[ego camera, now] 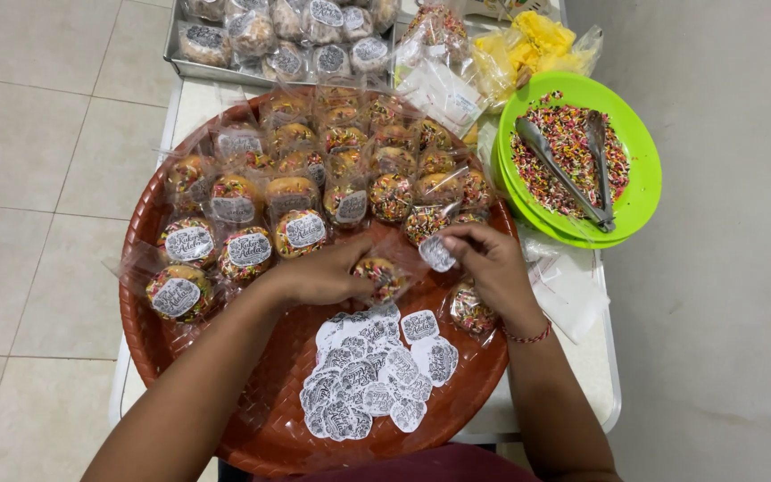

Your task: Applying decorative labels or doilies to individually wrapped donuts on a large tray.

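My left hand (319,275) presses on a clear-wrapped sprinkled donut (383,277) near the middle of a big round brown woven tray (252,419). My right hand (488,259) pinches a round white sticker label (437,253) just above that packet. A heap of loose white labels (372,375) lies on the tray in front of me. Several wrapped donuts (301,232) with labels stuck on fill the tray's left side; unlabelled ones (403,156) crowd the far right. One more packet (472,311) sits under my right wrist.
A green bowl (640,178) of coloured sprinkles holds metal tongs (573,170) at the right. A metal tray (180,64) of labelled packets stands at the back. Yellow food in plastic bags (528,45) and spare clear bags (568,281) lie nearby. Tiled floor surrounds the white table (600,375).
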